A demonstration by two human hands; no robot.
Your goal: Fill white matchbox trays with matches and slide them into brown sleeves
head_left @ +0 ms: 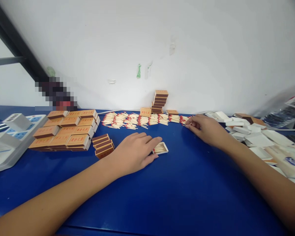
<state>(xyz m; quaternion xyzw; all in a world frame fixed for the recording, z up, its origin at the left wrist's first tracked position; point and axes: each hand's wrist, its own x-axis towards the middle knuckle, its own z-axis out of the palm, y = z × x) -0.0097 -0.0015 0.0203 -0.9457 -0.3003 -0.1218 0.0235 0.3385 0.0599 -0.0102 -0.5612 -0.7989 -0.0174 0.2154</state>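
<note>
Tray (160, 148) gripped by flat left hand (135, 152); right hand (206, 128) outstretched, fingers (192, 123) pinching matches (147, 119).

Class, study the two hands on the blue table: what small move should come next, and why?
Probably the right hand should pinch a few matches from the row of matches, whose right end its fingertips touch, and bring them to the white tray. The left hand steadies that tray, which lies open with matches in it.
</note>
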